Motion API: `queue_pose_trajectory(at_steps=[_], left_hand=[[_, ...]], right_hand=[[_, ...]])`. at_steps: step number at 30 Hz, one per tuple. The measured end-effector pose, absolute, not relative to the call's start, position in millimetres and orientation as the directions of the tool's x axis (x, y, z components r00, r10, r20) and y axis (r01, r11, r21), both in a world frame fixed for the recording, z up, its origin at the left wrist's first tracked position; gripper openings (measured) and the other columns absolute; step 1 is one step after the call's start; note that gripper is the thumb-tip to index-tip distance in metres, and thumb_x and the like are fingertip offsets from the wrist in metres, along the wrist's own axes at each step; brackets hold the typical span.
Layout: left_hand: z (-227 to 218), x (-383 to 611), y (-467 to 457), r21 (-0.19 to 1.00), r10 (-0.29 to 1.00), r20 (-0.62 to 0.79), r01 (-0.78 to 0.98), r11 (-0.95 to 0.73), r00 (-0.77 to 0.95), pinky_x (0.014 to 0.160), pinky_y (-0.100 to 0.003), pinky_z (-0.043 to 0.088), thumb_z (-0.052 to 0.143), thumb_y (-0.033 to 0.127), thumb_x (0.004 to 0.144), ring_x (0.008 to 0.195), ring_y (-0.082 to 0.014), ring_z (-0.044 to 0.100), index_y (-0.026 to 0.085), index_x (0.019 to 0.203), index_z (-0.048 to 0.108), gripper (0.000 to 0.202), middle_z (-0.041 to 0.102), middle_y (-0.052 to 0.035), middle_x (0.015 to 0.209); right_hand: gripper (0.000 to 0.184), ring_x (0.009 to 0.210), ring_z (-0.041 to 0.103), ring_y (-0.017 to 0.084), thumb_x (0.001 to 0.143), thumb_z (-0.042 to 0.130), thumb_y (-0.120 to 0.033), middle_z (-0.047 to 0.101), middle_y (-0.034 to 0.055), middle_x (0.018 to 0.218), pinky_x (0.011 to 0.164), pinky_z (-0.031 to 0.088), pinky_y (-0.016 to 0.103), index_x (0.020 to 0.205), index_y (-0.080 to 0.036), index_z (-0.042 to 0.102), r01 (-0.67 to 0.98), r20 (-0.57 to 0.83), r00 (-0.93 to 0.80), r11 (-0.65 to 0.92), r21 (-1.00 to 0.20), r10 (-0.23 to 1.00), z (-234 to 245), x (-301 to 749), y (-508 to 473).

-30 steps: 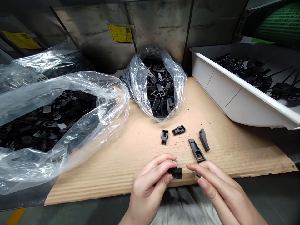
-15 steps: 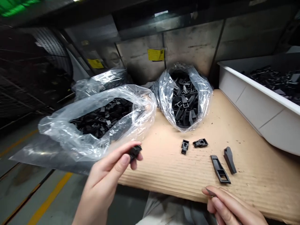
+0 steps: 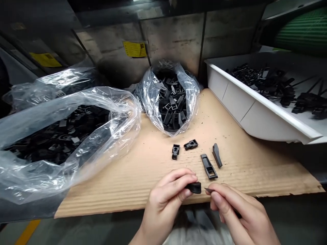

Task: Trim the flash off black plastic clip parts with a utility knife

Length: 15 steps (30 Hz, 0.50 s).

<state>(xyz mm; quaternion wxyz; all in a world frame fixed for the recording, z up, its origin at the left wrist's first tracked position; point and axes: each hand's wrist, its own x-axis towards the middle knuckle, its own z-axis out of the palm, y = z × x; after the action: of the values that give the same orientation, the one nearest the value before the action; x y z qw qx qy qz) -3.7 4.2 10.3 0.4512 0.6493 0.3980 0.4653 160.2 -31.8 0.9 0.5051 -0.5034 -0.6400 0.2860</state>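
Well, the left hand (image 3: 166,200) pinches a black plastic part (image 3: 195,187), and the right hand (image 3: 235,211) pinches a thin metal blade (image 3: 208,190) just beside it.

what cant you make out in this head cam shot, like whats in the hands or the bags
Head view, right hand: it hides all but a thin metal tip, so the tool can't be identified.
Head view, black plastic part: the left hand hides much of it.
Head view, clear plastic bag: the left edge cuts it off.
Head view, white tray: the right edge cuts it off.
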Motion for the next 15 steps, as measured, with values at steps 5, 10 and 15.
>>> queue_pose_trajectory(at_steps=[5, 10, 15], left_hand=[[10, -7, 3, 0.95, 0.933, 0.269, 0.096, -0.298, 0.24, 0.086, -0.017, 0.047, 0.058, 0.002, 0.079, 0.096, -0.0145, 0.063, 0.026, 0.098, 0.072, 0.033, 0.07, -0.0018, 0.101], [10, -5, 2, 0.947, 0.931, 0.285, 0.082, -0.31, 0.226, 0.083, -0.016, 0.048, 0.058, 0.001, 0.079, 0.093, -0.0137, 0.064, 0.026, 0.097, 0.072, 0.034, 0.07, -0.0006, 0.1], [8, -2, 2, 0.932, 0.933, 0.305, 0.144, -0.334, 0.191, 0.084, -0.014, 0.047, 0.06, 0.0, 0.077, 0.095, -0.0124, 0.064, 0.029, 0.1, 0.071, 0.038, 0.07, 0.0024, 0.102]], right_hand=[[0.019, 0.044, 0.047, 0.008, 0.088, 0.045, -0.021, 0.052, -0.0028, 0.058, 0.043, 0.04, 0.017, 0.079, -0.022, 0.061, 0.318, 0.232, -0.083, 0.247, -0.916, 0.969, 3, 156, -28], [0.031, 0.039, 0.03, 0.005, 0.09, 0.041, -0.038, 0.042, -0.006, 0.048, 0.037, 0.026, 0.016, 0.07, -0.019, 0.054, 0.054, -0.196, -0.28, -0.188, -0.981, 0.94, 9, 156, -24], [0.03, 0.04, 0.031, 0.004, 0.084, 0.049, -0.043, 0.04, -0.0067, 0.046, 0.037, 0.023, 0.014, 0.07, -0.019, 0.059, -0.06, -0.223, -0.414, -0.271, -0.961, 0.883, 12, 148, -28]])
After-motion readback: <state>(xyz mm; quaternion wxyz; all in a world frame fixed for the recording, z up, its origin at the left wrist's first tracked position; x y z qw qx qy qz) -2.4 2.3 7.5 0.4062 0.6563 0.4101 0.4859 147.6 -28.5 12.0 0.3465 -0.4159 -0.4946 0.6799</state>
